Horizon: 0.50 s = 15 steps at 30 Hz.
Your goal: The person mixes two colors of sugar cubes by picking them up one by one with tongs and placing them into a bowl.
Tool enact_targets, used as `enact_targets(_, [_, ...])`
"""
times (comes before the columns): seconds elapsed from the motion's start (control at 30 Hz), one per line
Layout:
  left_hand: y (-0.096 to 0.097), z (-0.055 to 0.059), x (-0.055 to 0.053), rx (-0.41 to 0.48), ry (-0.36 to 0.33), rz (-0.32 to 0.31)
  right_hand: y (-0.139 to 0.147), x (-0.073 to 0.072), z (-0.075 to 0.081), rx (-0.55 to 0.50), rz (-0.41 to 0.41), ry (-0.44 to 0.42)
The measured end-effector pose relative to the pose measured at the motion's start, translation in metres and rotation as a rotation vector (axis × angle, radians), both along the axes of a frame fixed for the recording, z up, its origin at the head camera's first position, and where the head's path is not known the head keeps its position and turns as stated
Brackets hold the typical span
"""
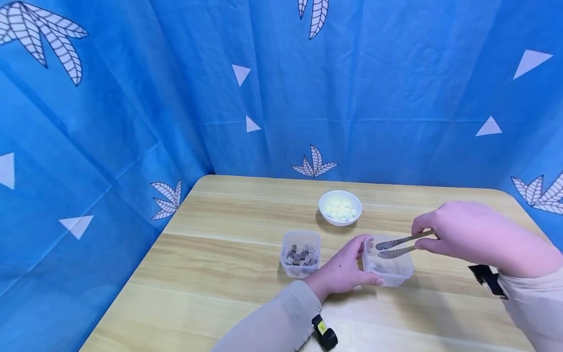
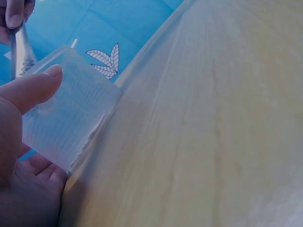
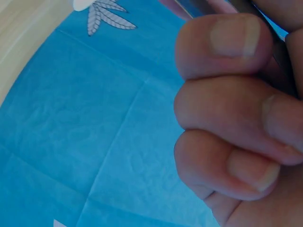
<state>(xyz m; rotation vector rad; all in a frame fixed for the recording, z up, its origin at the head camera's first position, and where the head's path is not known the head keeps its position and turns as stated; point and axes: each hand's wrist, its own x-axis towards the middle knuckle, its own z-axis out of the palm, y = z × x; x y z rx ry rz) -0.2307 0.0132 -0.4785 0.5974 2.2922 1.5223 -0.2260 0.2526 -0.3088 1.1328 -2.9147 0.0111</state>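
Observation:
My left hand (image 1: 340, 270) grips a clear plastic container (image 1: 393, 280) from its left side. In the left wrist view the thumb (image 2: 40, 87) lies along the container's wall, with other fingers low at its side. Metal tongs (image 1: 401, 252) are held in my right hand (image 1: 459, 234), between thumb and fingers. Their two speckled arms point left, slightly apart, and overlap the container's opening from above. Curled fingers (image 3: 222, 104) fill the right wrist view, where only part of the tongs shows.
Left of the left hand stands another clear container (image 1: 301, 234) with several brown cubes (image 1: 301, 256). A white bowl (image 1: 323, 209) holding several white cubes (image 1: 340, 211) sits farther back on the wooden table (image 1: 211, 274). A blue patterned cloth (image 1: 281, 98) hangs behind.

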Motion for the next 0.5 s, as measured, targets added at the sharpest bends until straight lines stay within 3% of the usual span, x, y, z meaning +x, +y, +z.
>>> enact_targets(0.3, [0.002,-0.002,0.002,-0.002,-0.013,0.009,0.002,-0.001,0.015,-0.056,-0.079,0.015])
enact_targets(0.5, [0.000,-0.001,0.001,0.007,0.005,0.005,-0.011,-0.022,0.016,-0.122,-0.082,0.032])
